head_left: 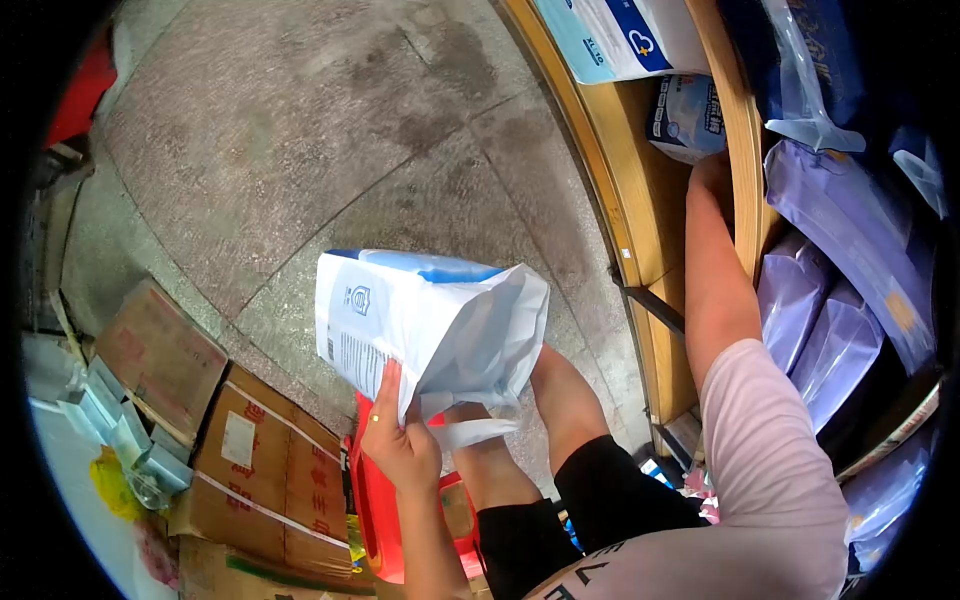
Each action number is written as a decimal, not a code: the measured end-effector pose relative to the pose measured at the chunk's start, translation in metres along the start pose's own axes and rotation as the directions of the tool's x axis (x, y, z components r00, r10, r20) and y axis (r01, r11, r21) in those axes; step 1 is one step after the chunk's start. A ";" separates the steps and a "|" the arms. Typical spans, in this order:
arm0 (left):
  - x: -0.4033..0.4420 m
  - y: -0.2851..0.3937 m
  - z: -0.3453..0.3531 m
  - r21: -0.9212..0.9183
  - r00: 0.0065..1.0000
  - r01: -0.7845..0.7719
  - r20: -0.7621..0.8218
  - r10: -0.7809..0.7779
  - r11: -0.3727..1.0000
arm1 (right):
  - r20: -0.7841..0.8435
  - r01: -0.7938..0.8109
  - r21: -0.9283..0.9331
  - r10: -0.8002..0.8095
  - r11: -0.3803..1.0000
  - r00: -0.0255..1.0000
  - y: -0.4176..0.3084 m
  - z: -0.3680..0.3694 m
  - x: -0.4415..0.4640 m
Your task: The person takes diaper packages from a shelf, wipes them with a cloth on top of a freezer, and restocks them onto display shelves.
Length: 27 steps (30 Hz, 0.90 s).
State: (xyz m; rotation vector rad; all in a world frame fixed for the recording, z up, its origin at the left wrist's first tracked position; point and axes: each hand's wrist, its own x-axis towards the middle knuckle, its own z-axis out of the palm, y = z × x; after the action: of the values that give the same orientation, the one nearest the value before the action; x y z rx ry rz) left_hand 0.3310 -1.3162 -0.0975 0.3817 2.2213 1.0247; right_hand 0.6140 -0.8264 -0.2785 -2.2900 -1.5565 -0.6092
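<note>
My left hand (400,440) holds a white and blue plastic bag (375,315) by its lower edge, fingers pressed on its side. The bag's torn mouth gapes toward the right, above my knees. My right arm reaches up into a wooden shelf (640,180), and only a bit of my right hand (712,172) shows at the shelf's upright board. Its fingers are hidden. Just above that hand lies a blue and white package (690,115) inside the shelf.
A larger white and blue pack (630,40) lies at the shelf's top. Purple plastic-wrapped packs (850,240) are at the right. Cardboard boxes (265,470) stand at the lower left, beside a red plastic stool (375,500). Something red (85,90) is at the upper left.
</note>
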 end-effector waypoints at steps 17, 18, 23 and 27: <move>-0.041 0.055 -0.032 -0.024 0.998 0.052 -0.027 -0.052 0.998 | 0.650 -0.674 0.520 0.268 0.525 0.711 0.065 -0.151 -0.082; -0.042 0.052 -0.030 -0.027 0.999 0.011 -0.034 -0.012 1.000 | 0.728 -0.780 0.418 0.342 0.465 0.594 0.063 -0.137 -0.076; -0.062 0.055 -0.029 -0.025 0.998 0.038 -0.049 -0.040 0.999 | 0.856 -0.869 0.382 0.235 0.315 0.461 0.052 -0.109 -0.081; -0.089 0.055 -0.014 0.001 0.994 0.070 -0.089 -0.069 0.998 | 0.840 -0.842 0.390 0.231 0.373 0.491 0.055 -0.129 -0.075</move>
State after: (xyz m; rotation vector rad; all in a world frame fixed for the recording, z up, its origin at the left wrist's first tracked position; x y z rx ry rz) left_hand 0.3875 -1.3332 -0.0099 0.2633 2.2997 1.0181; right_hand 0.6186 -0.9673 -0.2054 -2.0859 -0.6917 1.0730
